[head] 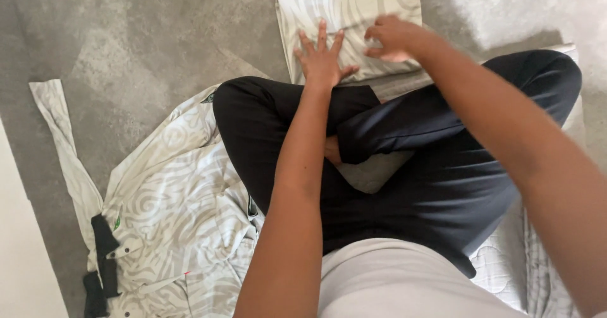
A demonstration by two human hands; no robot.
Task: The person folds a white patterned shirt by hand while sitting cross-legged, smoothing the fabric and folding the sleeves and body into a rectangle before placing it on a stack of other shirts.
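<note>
Grey, mottled carpet point(145, 33) across the floor, short in pile. Bright daylight falling on its upper right corner point(506, 5), softer shade elsewhere. Pale cream strip point(19, 255) along the left edge, whether wall or furniture unclear. White quilted padding point(499, 267) lying on the floor at lower right.

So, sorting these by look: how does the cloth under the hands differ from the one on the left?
The folded cloth is a neat flat rectangle; the loose garment lies spread and rumpled. The left hand presses the folded one; nothing touches the other. Both share a pale swirl pattern.
</note>
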